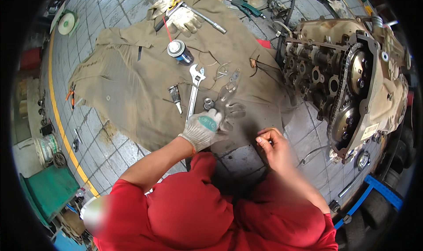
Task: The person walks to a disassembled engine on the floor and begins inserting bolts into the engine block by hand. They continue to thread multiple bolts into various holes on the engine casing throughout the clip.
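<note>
My left hand (203,127), in a pale knitted glove with a green patch, is closed on a grey, soiled glove (232,112) whose fingers spread out beyond it. Just past its knuckles, a small metal ring-shaped part (209,103) sits on the brown cloth (128,88). An adjustable wrench (194,89) lies left of that part, beside a small black tube with a white nozzle (175,97). Bare and held apart to the right, my right hand (272,147) has curled fingers with the thumb close to the index finger. Anything between them is hidden.
A spray can (179,52) with a red straw stands farther back on the cloth. Beyond it are pale work gloves (183,22) and a long-handled ratchet (205,18). A large engine (339,81) with chain sprockets stands at right. Orange-handled pliers (70,95) lie far left.
</note>
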`<state>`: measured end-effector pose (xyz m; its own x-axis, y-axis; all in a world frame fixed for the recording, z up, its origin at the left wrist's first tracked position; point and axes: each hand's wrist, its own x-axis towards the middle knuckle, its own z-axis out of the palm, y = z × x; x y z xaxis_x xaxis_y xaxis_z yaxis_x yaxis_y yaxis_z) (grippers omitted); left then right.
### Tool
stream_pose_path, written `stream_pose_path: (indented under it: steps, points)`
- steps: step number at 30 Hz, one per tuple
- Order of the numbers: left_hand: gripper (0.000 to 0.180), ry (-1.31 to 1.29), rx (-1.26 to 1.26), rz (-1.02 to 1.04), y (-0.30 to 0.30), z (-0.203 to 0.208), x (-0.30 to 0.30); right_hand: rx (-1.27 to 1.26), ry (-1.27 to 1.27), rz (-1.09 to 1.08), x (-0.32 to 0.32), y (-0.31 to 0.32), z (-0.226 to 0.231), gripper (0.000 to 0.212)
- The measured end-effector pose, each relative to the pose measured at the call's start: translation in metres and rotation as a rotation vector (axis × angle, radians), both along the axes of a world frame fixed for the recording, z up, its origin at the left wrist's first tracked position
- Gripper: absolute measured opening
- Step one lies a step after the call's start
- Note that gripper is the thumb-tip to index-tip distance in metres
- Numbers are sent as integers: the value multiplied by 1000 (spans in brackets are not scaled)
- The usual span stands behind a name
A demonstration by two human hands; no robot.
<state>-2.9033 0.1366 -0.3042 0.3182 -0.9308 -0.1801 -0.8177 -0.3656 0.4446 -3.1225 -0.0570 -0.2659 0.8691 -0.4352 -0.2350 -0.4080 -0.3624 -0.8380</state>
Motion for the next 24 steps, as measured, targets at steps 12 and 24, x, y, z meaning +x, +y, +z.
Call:
stream_pose_path:
  steps: [12,24]
  points:
    - [49,798,-46,385,-37,46,-8,-41,-87,187,44,11,37,72]
    - [47,801,-245,44,-51,63,-24,627,-34,-350,40,1,38,28]
